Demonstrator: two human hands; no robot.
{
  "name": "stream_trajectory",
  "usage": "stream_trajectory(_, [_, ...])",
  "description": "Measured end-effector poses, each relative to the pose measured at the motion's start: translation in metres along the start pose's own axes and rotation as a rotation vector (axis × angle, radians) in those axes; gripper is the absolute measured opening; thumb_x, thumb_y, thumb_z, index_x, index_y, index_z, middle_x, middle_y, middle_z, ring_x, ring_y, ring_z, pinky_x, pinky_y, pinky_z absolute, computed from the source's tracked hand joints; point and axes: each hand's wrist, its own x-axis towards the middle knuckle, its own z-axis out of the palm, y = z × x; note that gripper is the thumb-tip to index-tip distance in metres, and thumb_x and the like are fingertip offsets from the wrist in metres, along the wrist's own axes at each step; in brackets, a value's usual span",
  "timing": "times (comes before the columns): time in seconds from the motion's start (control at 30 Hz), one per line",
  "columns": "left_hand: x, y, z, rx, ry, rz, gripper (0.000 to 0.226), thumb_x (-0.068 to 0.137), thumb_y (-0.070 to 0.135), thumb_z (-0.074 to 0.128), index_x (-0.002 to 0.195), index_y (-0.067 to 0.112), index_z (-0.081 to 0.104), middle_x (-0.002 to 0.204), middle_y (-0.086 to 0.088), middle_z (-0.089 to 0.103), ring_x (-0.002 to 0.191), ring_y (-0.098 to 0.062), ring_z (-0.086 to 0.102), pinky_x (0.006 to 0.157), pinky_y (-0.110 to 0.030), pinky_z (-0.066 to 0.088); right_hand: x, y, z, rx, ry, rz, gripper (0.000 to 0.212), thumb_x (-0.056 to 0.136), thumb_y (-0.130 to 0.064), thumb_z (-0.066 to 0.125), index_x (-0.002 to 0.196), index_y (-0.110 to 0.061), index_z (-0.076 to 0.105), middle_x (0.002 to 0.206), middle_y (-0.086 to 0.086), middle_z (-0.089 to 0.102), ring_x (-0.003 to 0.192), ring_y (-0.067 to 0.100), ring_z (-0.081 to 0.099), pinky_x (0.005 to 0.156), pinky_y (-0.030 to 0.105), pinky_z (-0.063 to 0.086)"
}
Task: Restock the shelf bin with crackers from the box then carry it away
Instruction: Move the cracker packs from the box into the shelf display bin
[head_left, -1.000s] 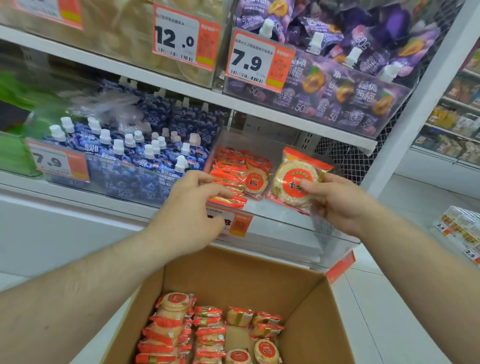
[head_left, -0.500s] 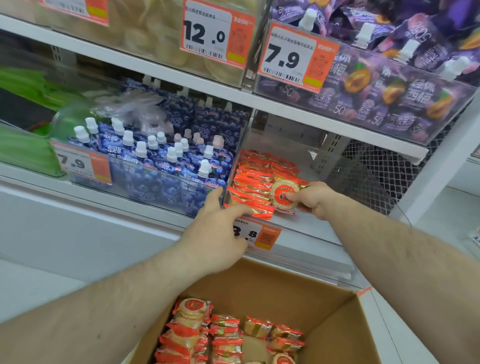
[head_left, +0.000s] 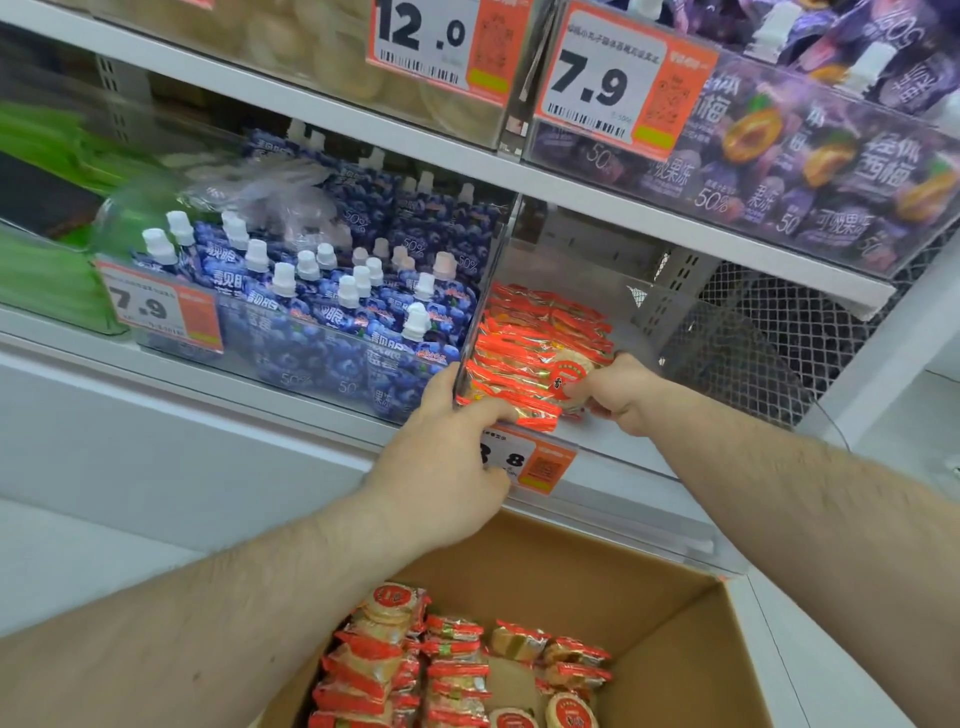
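I am looking at a shop shelf unit (head_left: 291, 431) with white ledges and a wire mesh back (head_left: 769, 332) on the right. Largest of the task's things is the cardboard box (head_left: 675, 639) low in view, in front of the shelf; a good many cracker packs (head_left: 452, 670) lie in its left half, with bare cardboard to the right. Above it sits the clear shelf bin (head_left: 639, 312), holding a row of orange packs (head_left: 535, 343) stacked against its left wall, the right part not yet filled.

I judge the restock as partly done: packs in the bin, plenty left in the box, and the carrying away not begun.

My left hand (head_left: 441, 467) grips the bin's front left corner, thumb up along the edge and fingers curled over the rim, half covering the price tag (head_left: 540, 462). My right hand (head_left: 618, 395) pinches one round cracker pack (head_left: 569, 371) against the end of the row, fingers closed on it.

Around: a bin of blue spouted pouches (head_left: 332, 312) just left, touching the divider; purple pouches (head_left: 810, 156) on the ledge above; green packets (head_left: 47, 260) far left. The ledge overhead hangs close over the bin, so I reckon reaching in leaves little room.
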Motion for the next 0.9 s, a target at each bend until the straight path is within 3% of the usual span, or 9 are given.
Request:
stream_trajectory(0.1, [0.000, 0.001, 0.000, -0.010, 0.010, 0.009, 0.052, 0.077, 0.017, 0.064, 0.121, 0.043, 0.055, 0.153, 0.001, 0.016, 0.136, -0.023, 0.034, 0.108, -0.039, 0.039, -0.007, -0.003, -0.005, -0.010, -0.037, 0.010, 0.054, 0.071, 0.003, 0.080, 0.114, -0.006, 0.049, 0.105, 0.014, 0.065, 0.087, 0.024, 0.063, 0.073, 0.036, 0.053])
stream_trajectory(0.2, [-0.002, 0.004, 0.000, 0.125, 0.099, 0.006, 0.058, 0.078, 0.019, 0.065, 0.130, 0.043, 0.050, 0.154, 0.002, 0.004, 0.144, -0.021, 0.009, 0.118, -0.043, 0.018, -0.015, -0.003, -0.015, -0.034, -0.031, 0.042, 0.053, 0.075, 0.002, 0.078, 0.113, -0.009, 0.043, 0.097, 0.012, 0.059, 0.095, 0.025, 0.062, 0.085, 0.037, 0.054])
stream_trajectory(0.33, [-0.006, 0.006, 0.000, 0.197, 0.334, 0.264, 0.047, 0.069, 0.016, 0.067, 0.115, 0.026, 0.058, 0.120, 0.002, 0.029, 0.110, -0.018, 0.033, 0.092, -0.037, 0.031, -0.032, -0.006, -0.030, -0.109, 0.007, 0.029, 0.062, 0.078, -0.007, 0.078, 0.124, -0.006, 0.036, 0.092, 0.010, 0.054, 0.086, 0.021, 0.054, 0.074, 0.033, 0.048])
stream_trajectory(0.4, [-0.009, 0.007, 0.002, 0.184, 0.310, 0.371, 0.040, 0.069, 0.016, 0.062, 0.108, 0.021, 0.061, 0.107, 0.004, 0.036, 0.096, -0.016, 0.041, 0.084, -0.035, 0.038, -0.047, -0.009, -0.032, -0.105, 0.006, -0.007, 0.072, 0.078, -0.011, 0.078, 0.133, -0.008, 0.032, 0.104, 0.014, 0.057, 0.089, 0.022, 0.054, 0.073, 0.034, 0.047])
stream_trajectory(0.53, [-0.018, 0.009, 0.013, 0.172, 0.057, 0.495, 0.032, 0.073, 0.016, 0.055, 0.104, 0.022, 0.061, 0.097, 0.009, 0.053, 0.090, -0.012, 0.053, 0.080, -0.035, 0.049, -0.089, 0.001, -0.032, -0.224, 0.240, -0.280, 0.053, 0.080, -0.016, 0.071, 0.128, -0.013, 0.049, 0.106, -0.003, 0.056, 0.092, 0.019, 0.055, 0.075, 0.030, 0.043])
stream_trajectory(0.63, [-0.025, 0.005, 0.023, 0.265, -0.210, 0.390, 0.034, 0.083, 0.021, 0.053, 0.116, 0.027, 0.059, 0.102, 0.015, 0.052, 0.098, -0.006, 0.050, 0.091, -0.031, 0.046, -0.137, 0.014, -0.022, -0.355, 0.529, -0.979, 0.019, 0.079, -0.006, 0.060, 0.097, -0.009, 0.061, 0.088, 0.000, 0.055, 0.081, 0.017, 0.051, 0.071, 0.022, 0.035])
stream_trajectory(0.7, [-0.028, 0.000, 0.030, 0.362, -0.390, 0.322, 0.037, 0.085, 0.022, 0.054, 0.122, 0.027, 0.057, 0.112, 0.011, 0.055, 0.108, -0.009, 0.051, 0.095, -0.030, 0.044, -0.155, 0.032, -0.010, -0.386, 0.498, -1.370, 0.005, 0.075, -0.001, 0.060, 0.079, -0.001, 0.062, 0.075, 0.009, 0.057, 0.072, 0.025, 0.051, 0.064, 0.030, 0.039])
stream_trajectory(0.8, [-0.028, -0.012, 0.042, 0.475, -0.651, 0.188, 0.041, 0.084, 0.022, 0.053, 0.124, 0.025, 0.057, 0.120, 0.003, 0.056, 0.112, -0.017, 0.054, 0.095, -0.034, 0.047, -0.163, 0.070, 0.017, -0.403, 0.335, -1.447, 0.003, 0.071, 0.001, 0.060, 0.069, -0.001, 0.061, 0.067, 0.010, 0.056, 0.064, 0.027, 0.051, 0.060, 0.031, 0.037])
stream_trajectory(0.9, [-0.031, -0.023, 0.050, 0.551, -0.841, 0.107, 0.040, 0.084, 0.025, 0.053, 0.124, 0.028, 0.056, 0.122, 0.003, 0.056, 0.110, -0.018, 0.054, 0.093, -0.037, 0.049, -0.152, 0.121, 0.043, -0.427, 0.193, -1.235, 0.003, 0.072, -0.008, 0.058, 0.071, -0.008, 0.060, 0.068, 0.002, 0.055, 0.064, 0.019, 0.051, 0.059, 0.026, 0.040])
